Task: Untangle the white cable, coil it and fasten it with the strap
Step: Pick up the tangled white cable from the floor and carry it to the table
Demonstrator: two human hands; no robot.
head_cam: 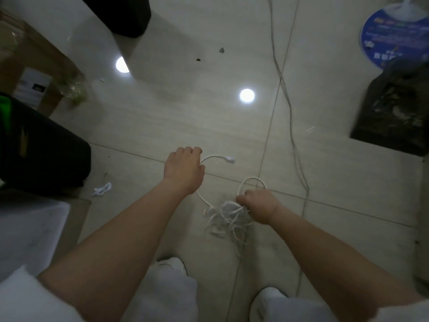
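- Thin white cable [228,214] is a blurred, knotted heap above the glossy tiled floor [162,117]
- Left hand [184,169] curls round the strand near its plug end [229,159]
- Right hand [258,205] grips a round loop; fingertips hidden

— Dim, greyish light here?
— Yes. Two round lamp reflections [247,95] glare on the glossy floor [336,182], centre and upper left.
— Sharpness?
— Soft all over; right edge smeared, corners bent by the wide lens.
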